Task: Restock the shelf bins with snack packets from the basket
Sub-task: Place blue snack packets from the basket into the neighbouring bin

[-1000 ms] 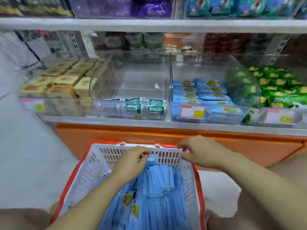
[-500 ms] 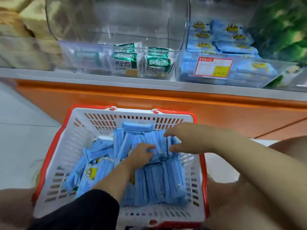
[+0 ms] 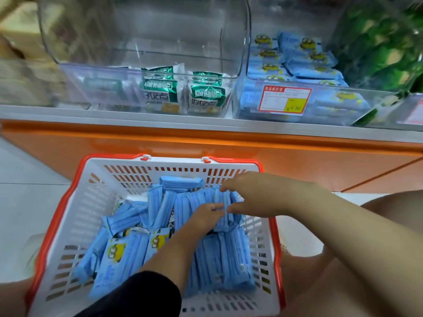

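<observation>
A white basket with an orange rim sits on the floor in front of me, filled with blue snack packets, many standing on edge. My left hand reaches down into the middle of the pile, its fingers curled around a bunch of packets. My right hand comes in from the right, with fingers and thumb spanning the same upright bunch at the basket's far right. On the shelf above, a clear bin holds matching blue packets.
A clear bin left of it holds a few green-and-white packets at its front. Green packets fill the far-right bin. A red-and-yellow price label is on the blue bin. The orange shelf base stands behind the basket.
My view dropped from the shelf to the basket. Both hands moved off the basket's far rim into the blue packets and have closed in on one bunch.
</observation>
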Tool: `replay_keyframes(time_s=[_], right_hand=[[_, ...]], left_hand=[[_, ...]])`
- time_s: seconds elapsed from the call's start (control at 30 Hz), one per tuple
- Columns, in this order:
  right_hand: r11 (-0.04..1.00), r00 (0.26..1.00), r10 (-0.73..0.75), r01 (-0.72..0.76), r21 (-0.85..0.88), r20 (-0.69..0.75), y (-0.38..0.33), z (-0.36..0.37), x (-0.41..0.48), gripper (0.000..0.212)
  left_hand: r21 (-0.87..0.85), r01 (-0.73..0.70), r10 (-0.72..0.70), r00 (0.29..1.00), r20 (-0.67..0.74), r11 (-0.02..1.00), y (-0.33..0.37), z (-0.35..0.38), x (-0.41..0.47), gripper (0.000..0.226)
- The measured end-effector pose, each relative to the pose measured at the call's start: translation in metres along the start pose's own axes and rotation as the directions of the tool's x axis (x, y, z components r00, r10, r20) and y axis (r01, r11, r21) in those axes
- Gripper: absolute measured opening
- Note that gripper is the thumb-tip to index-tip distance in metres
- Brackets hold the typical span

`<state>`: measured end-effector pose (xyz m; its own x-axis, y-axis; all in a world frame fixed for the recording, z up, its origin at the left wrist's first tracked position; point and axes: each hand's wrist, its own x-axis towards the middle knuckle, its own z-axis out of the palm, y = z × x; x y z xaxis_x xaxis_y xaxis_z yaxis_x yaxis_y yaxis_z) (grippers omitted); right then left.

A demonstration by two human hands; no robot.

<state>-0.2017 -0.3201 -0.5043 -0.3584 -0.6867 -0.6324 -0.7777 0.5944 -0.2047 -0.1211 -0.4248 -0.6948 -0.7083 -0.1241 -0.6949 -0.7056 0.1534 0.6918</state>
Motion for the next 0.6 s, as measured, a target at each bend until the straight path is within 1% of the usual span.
replay_keyframes(time_s=[0.07,0.13,0.2,0.23,0.33,0.4,0.43,0.5,0.53,0.57,0.6], right_hand=[[1.0,1.0,0.001,-0.001,0.001,0.011,0.004,-0.001,0.0,0.059],[1.0,1.0,0.012,-0.012,0.013,-0.003,0.01,-0.004,0.0,0.058],[0.999,0.998,0.027,-0.026,0.023,-0.062,0.016,-0.009,0.0,0.053],[0.999,0.994,0.038,-0.035,0.036,-0.101,0.019,-0.013,-0.001,0.051],[0.994,0.972,0.072,-0.051,0.097,-0.225,0.027,-0.025,-0.006,0.048],[0.986,0.941,0.089,-0.037,0.163,-0.325,0.028,-0.032,-0.011,0.052],[0.975,0.92,0.103,-0.017,0.224,-0.377,0.028,-0.034,-0.015,0.057],[0.915,0.89,0.131,0.06,0.398,-0.436,0.028,-0.039,-0.022,0.065],[0.862,0.891,0.128,0.117,0.494,-0.435,0.028,-0.04,-0.026,0.067],[0.793,0.896,0.105,0.187,0.58,-0.432,0.027,-0.042,-0.03,0.065],[0.712,0.896,0.071,0.262,0.651,-0.438,0.025,-0.044,-0.035,0.058]], left_hand=[[0.009,-0.012,0.012,1.0,0.004,1.0,0.008,0.001,-0.01,0.039],[-0.003,-0.09,0.089,0.996,-0.011,0.996,0.013,-0.005,-0.024,0.035],[-0.013,-0.191,0.191,0.98,-0.051,0.981,0.019,-0.02,-0.036,0.025],[-0.042,-0.217,0.213,0.973,-0.088,0.975,0.025,-0.029,-0.043,0.021],[-0.256,-0.238,0.202,0.966,-0.159,0.937,0.051,-0.051,-0.061,0.023],[-0.424,-0.269,0.219,0.962,-0.164,0.865,0.072,-0.057,-0.077,0.027],[-0.517,-0.287,0.236,0.958,-0.163,0.806,0.082,-0.058,-0.086,0.029],[-0.647,-0.317,0.288,0.945,-0.155,0.693,0.1,-0.061,-0.104,0.029],[-0.683,-0.329,0.313,0.937,-0.152,0.652,0.107,-0.063,-0.113,0.028],[-0.711,-0.34,0.342,0.928,-0.148,0.615,0.115,-0.065,-0.122,0.027],[-0.731,-0.351,0.372,0.917,-0.143,0.585,0.122,-0.067,-0.129,0.024]])
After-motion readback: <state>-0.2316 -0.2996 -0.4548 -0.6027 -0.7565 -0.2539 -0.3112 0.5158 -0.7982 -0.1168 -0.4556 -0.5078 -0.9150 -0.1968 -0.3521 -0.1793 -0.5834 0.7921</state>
